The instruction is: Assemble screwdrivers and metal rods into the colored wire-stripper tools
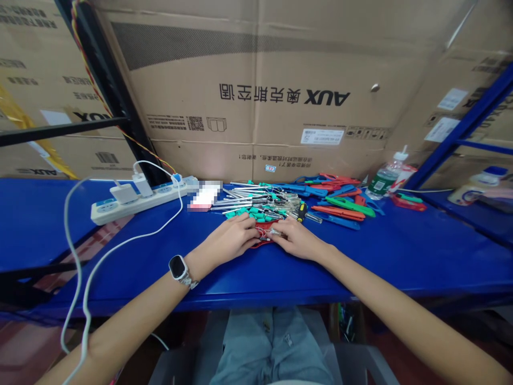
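Note:
A red plastic casing [262, 243] with thin wires in it lies on the blue tabletop in front of me. My left hand [237, 235], with a watch on its wrist, has its fingers closed on the casing's left side. Over the right side, my right hand [296, 238] pinches a small pale part [274, 232] among the wires; its kind is too small to tell. Just behind my hands lies a heap of metal rods with green ends [256, 200]. A yellow-and-black screwdriver handle [302, 212] rests at the heap's right edge.
Blue, red and green plastic casings [340, 200] are piled at back right, near a clear bottle [385, 176]. A white power strip [140, 199] with chargers and cables stands at left. A large cardboard box [256, 107] forms the back wall.

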Available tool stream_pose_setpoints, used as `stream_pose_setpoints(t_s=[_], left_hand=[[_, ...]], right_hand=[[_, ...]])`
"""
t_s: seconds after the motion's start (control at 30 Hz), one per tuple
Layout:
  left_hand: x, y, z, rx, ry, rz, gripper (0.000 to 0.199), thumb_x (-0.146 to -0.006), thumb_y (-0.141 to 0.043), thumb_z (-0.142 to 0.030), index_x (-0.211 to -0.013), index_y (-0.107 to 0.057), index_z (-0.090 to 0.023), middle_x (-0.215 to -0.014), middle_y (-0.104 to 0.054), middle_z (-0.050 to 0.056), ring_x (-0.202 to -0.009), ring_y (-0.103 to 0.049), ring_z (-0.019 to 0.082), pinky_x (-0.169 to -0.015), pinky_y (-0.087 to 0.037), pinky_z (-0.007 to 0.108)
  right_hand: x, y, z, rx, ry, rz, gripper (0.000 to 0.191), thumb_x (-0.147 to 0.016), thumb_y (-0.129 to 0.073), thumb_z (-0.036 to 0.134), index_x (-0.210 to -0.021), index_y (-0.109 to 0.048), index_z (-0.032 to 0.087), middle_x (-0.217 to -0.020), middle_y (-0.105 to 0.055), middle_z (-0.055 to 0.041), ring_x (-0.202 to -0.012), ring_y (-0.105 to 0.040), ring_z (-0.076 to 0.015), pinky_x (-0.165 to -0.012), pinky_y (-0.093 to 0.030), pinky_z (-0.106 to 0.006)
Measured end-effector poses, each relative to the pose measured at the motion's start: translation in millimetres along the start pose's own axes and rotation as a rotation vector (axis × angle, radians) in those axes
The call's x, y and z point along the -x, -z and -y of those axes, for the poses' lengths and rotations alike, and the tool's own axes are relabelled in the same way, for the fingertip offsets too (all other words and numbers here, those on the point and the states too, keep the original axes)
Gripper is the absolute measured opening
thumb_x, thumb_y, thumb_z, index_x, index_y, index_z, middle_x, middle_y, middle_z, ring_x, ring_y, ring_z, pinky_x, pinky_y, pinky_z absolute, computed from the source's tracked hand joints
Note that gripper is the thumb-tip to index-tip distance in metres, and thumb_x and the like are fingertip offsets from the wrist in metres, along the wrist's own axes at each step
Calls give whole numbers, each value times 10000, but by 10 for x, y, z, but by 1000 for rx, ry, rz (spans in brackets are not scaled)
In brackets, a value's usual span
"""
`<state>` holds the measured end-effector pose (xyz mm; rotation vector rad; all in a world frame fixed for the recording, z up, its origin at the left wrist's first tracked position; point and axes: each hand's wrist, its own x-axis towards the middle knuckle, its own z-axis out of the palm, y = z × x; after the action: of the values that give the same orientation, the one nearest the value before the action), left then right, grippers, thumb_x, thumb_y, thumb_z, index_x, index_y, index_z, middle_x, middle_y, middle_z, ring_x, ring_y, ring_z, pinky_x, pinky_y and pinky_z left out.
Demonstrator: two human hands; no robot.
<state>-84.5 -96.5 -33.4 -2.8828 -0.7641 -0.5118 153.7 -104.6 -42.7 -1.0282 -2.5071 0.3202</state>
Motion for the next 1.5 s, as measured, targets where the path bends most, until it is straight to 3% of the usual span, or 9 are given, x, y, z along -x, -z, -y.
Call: stream_pose_setpoints(t_s=[0.13,0.3,0.43,0.8,1.1,1.5], left_hand=[[11,30,5,-1,2,14,263,-1038,-520,-289,-965,-741,-166,-912,-629,81,-854,-549,226,-758,-481,358],[9,46,-14,-36,4,13,328,-1057,-475,-307,-930,-740,-161,-901,-629,84,-854,-550,228,-759,-489,368],[3,21,-18,-41,14,8,313,-1049,-496,-303,-908,-734,-157,-901,-630,83,-856,-553,226,-757,-500,368],[11,-44,5,180,75,-42,212,-1033,-537,-276,-933,-701,-185,-909,-635,55,-872,-598,200,-742,-510,326],[-4,-24,-25,215,91,-22,264,-1047,-502,-291,-922,-703,-175,-924,-653,72,-875,-600,209,-781,-514,348],[-3,-11,-36,327,119,-13,191,-1018,-554,-274,-910,-683,-183,-933,-657,60,-905,-615,209,-790,-508,344]], right_hand=[[-5,-18,22,52,-26,3,221,-1045,-486,295,-867,-567,191,-749,-629,-20,-755,-562,-192,-824,-347,-354],[-27,-34,42,87,-47,8,307,-1061,-461,387,-831,-544,202,-752,-633,-26,-747,-565,-195,-805,-364,-353],[-46,-51,34,96,-50,13,279,-1061,-461,355,-844,-547,201,-767,-644,-33,-755,-568,-196,-778,-361,-342],[-59,-66,29,129,-93,34,251,-1054,-459,317,-857,-553,192,-791,-664,-43,-761,-570,-192,-774,-350,-332],[-60,-53,52,125,-111,51,245,-1048,-461,300,-854,-561,189,-778,-657,-38,-748,-560,-187,-768,-347,-331],[-42,-53,45,139,-87,56,235,-1050,-446,283,-851,-536,195,-793,-645,-36,-784,-562,-190,-785,-330,-333]])
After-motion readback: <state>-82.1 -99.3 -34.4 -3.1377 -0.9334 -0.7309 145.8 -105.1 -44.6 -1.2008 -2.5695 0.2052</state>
